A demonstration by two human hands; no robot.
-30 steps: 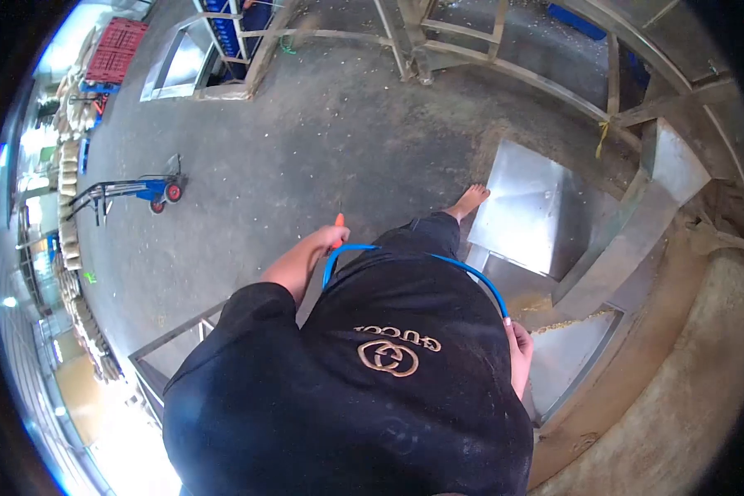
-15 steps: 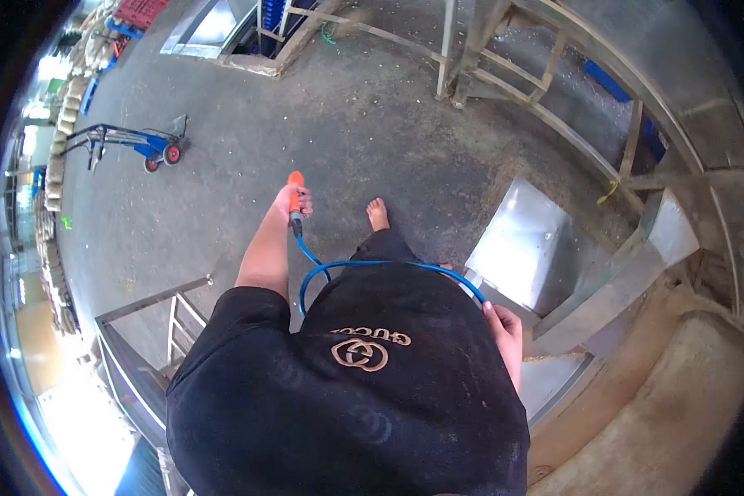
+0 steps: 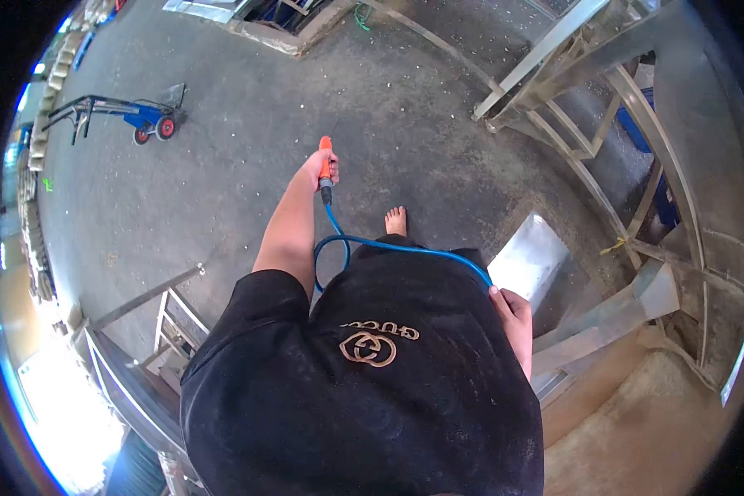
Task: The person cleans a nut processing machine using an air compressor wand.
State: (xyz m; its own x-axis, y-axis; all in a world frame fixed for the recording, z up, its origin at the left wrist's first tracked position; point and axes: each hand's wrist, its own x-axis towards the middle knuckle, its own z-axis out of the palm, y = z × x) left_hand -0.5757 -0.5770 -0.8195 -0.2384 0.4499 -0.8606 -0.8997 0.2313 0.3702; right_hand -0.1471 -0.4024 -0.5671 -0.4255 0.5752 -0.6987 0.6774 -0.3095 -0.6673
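Note:
My left hand (image 3: pixel 326 168) is wrapped round an orange spray nozzle (image 3: pixel 326 148), held out over the floor ahead of me. From the nozzle's grey and black lower end a blue hose (image 3: pixel 405 246) loops back and crosses in front of my black shirt. At the right side of my body, my right hand (image 3: pixel 517 324) has its thumb and fingers closed on this hose. Part of the right hand's fingers is hidden. A bare foot (image 3: pixel 396 221) shows on the floor between the hands.
A blue hand truck (image 3: pixel 146 116) with red wheels stands at the upper left. Metal frames (image 3: pixel 583 169) rise on the right, beside a shiny metal sheet (image 3: pixel 531 258). Another metal frame (image 3: pixel 164 326) is at the lower left. Grey floor (image 3: pixel 240 124) stretches ahead.
The view has shifted and turned a little. My left hand with the nozzle appears higher and further right in the view. Both hands keep their hold.

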